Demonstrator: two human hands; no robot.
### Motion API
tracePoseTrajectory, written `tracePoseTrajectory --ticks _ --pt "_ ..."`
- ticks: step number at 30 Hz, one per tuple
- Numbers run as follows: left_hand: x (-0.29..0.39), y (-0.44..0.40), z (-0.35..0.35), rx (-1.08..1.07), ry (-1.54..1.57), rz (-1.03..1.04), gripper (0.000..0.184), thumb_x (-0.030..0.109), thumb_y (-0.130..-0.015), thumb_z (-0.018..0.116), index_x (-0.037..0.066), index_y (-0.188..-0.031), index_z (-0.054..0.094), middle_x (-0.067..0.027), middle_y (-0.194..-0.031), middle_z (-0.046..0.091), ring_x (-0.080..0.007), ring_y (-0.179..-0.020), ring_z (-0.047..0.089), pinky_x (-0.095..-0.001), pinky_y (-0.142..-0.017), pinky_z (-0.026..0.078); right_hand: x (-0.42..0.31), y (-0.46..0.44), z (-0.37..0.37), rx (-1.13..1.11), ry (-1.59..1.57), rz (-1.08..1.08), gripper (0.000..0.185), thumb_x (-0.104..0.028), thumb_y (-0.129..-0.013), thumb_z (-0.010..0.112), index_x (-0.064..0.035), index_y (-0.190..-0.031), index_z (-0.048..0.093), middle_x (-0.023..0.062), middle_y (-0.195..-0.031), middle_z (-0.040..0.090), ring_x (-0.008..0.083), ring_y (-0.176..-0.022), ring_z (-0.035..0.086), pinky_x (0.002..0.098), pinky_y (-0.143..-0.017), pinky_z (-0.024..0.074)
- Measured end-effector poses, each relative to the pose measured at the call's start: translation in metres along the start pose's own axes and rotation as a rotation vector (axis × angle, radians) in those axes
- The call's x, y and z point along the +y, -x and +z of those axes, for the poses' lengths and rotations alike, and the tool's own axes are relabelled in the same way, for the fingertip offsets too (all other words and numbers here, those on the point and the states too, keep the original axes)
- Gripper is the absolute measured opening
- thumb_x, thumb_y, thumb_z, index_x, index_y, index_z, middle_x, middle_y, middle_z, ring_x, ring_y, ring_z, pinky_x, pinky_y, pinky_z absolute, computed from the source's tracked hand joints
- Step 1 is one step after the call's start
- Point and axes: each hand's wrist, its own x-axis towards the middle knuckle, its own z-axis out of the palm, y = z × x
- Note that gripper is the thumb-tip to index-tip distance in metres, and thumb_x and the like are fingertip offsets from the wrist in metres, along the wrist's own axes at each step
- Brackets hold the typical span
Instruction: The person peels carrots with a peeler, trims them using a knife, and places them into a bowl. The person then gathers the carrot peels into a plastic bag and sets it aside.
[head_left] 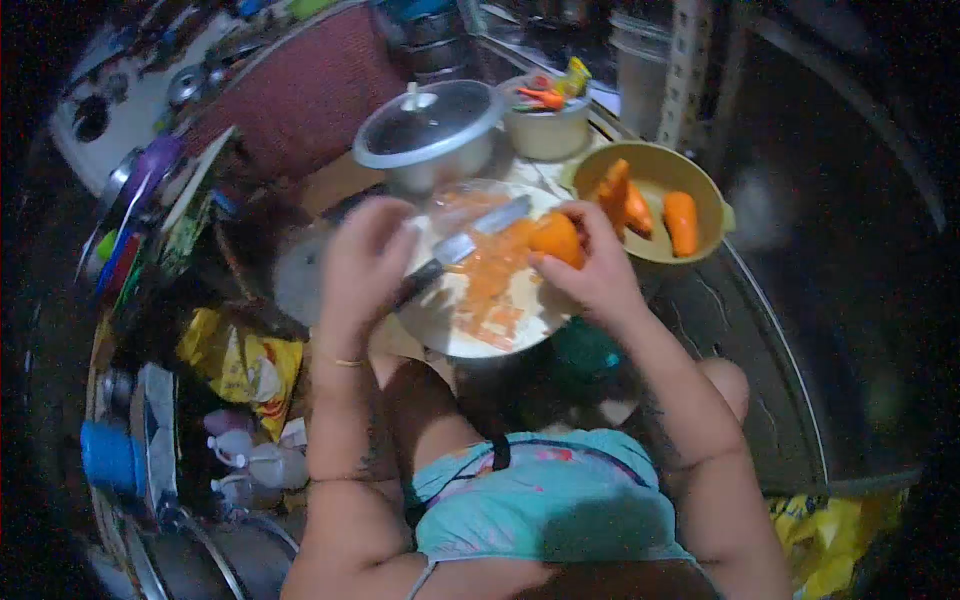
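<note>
A large white plate (440,325) holds thin orange slices or peelings (490,290). Across it is a knife (485,232), its bright blade pointing to the upper right and its black handle to the lower left. My left hand (370,255) is beside the handle, its fingers smeared by motion; whether it grips the handle is unclear. Over the plate's right side, my right hand (592,260) pinches a thick orange piece (556,238), its cut face turned toward the blade.
A yellow-green bowl (715,225) at the right holds several carrot-like pieces (680,222). Behind the plate stand a pot with a glass lid (430,125) and a tub (548,132) of colourful items. Yellow bags (240,365) and plastic bottles (270,465) are at the lower left.
</note>
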Motion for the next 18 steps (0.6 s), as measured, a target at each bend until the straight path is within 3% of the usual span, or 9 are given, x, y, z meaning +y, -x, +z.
tracePoseTrajectory --ticks 1,3,5,6,9,15,16,18 --pt "-0.029 0.001 0.01 -0.062 -0.129 0.129 0.021 0.015 -0.083 0.066 0.003 -0.101 0.066 -0.0145 -0.097 0.066 -0.0278 -0.088 0.064 -0.0381 -0.081 0.051 0.004 -0.003 0.003 0.03 -0.103 0.046 0.058 -0.015 -0.075 0.079 -0.0023 -0.121 0.047 0.0154 -0.116 0.057 0.023 -0.107 0.06 0.0347 -0.092 0.0502" --pt "-0.027 0.012 0.012 -0.174 -0.32 0.227 0.025 0.02 -0.081 0.068 0.004 -0.1 0.066 -0.0202 -0.096 0.065 -0.0383 -0.086 0.062 -0.0442 -0.079 0.051 -0.009 -0.006 0.014 0.061 -0.193 0.126 0.054 -0.013 -0.077 0.077 -0.003 -0.121 0.047 0.0134 -0.111 0.06 0.0194 -0.1 0.062 0.0322 -0.086 0.0518" --pt "-0.018 0.017 0.019 -0.39 -0.423 -0.018 0.033 0.016 -0.081 0.071 0.007 -0.112 0.064 -0.0199 -0.102 0.063 -0.0381 -0.098 0.06 -0.0442 -0.087 0.049 -0.012 -0.012 0.017 0.068 -0.27 0.194 0.053 -0.013 -0.078 0.077 -0.0033 -0.121 0.047 0.0121 -0.107 0.062 0.0184 -0.097 0.063 0.0317 -0.084 0.0521" --pt "-0.015 0.018 0.022 -0.37 -0.499 0.035 0.033 0.015 -0.079 0.07 0.008 -0.111 0.064 -0.0199 -0.101 0.063 -0.0385 -0.096 0.061 -0.0465 -0.086 0.049 -0.011 -0.016 0.018 0.064 -0.243 0.189 0.053 -0.014 -0.079 0.077 -0.0034 -0.121 0.047 0.0112 -0.104 0.063 0.0179 -0.095 0.064 0.0314 -0.084 0.0523" --pt "-0.022 0.016 0.026 -0.377 -0.506 -0.087 0.035 0.014 -0.08 0.068 0.009 -0.114 0.063 -0.0201 -0.099 0.063 -0.0386 -0.094 0.061 -0.0468 -0.085 0.05 -0.016 -0.019 0.027 0.06 -0.323 0.165 0.052 -0.015 -0.078 0.078 -0.0037 -0.119 0.048 0.0108 -0.104 0.063 0.018 -0.094 0.064 0.032 -0.084 0.0522" --pt "-0.032 0.015 0.02 -0.347 -0.399 0.029 0.039 0.011 -0.08 0.064 0.009 -0.118 0.06 -0.0211 -0.102 0.063 -0.0388 -0.095 0.061 -0.0455 -0.085 0.05 0.008 -0.022 0.032 0.036 -0.04 -0.009 0.054 -0.016 -0.075 0.079 -0.0035 -0.119 0.051 0.0127 -0.109 0.06 0.0223 -0.103 0.06 0.0352 -0.092 0.0496" --pt "-0.032 0.014 0.021 -0.322 -0.308 0.003 0.04 0.011 -0.08 0.064 0.008 -0.119 0.06 -0.0208 -0.104 0.063 -0.0384 -0.097 0.061 -0.045 -0.086 0.049 -0.004 -0.019 0.034 0.001 -0.037 0.01 0.057 -0.016 -0.073 0.079 -0.0034 -0.12 0.051 0.0141 -0.113 0.059 0.0245 -0.109 0.059 0.0367 -0.095 0.0479" --pt "-0.032 0.012 0.025 -0.269 -0.128 -0.052 0.043 0.01 -0.079 0.063 0.008 -0.121 0.059 -0.0202 -0.108 0.063 -0.0376 -0.1 0.06 -0.044 -0.089 0.048 -0.013 -0.015 0.036 -0.043 0.13 -0.119 0.055 -0.013 -0.074 0.077 -0.0032 -0.121 0.052 0.0117 -0.109 0.06 0.0214 -0.104 0.059 0.0346 -0.092 0.0487"
